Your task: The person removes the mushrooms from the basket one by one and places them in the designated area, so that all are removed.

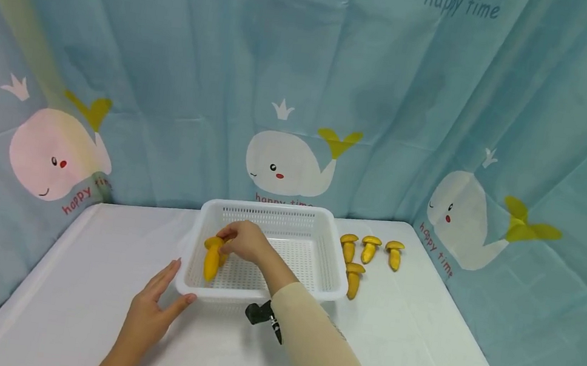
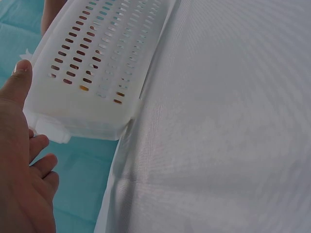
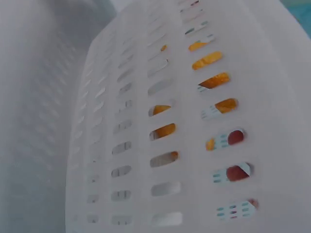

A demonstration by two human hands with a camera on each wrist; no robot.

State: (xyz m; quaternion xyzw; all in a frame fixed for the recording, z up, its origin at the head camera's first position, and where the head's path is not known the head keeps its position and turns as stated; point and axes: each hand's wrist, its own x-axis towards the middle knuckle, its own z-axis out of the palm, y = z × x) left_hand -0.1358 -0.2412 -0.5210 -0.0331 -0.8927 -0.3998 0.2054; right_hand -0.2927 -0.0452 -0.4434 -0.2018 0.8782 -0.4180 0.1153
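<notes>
A white slotted plastic basket stands on the table. Inside its left part lies a yellow mushroom, cap toward the back. Just right of it, my right hand reaches in over the near rim and pinches a second mushroom, mostly covered by the fingers. In the right wrist view, the basket wall blocks the hand; bits of yellow mushroom show through the slots. At the basket's near left corner, my left hand rests with thumb and fingers spread around the outside.
Several more yellow mushrooms lie on the white tablecloth right of the basket, one close against its wall. A small black object shows by the right sleeve. A blue whale-print curtain surrounds the table's back and sides.
</notes>
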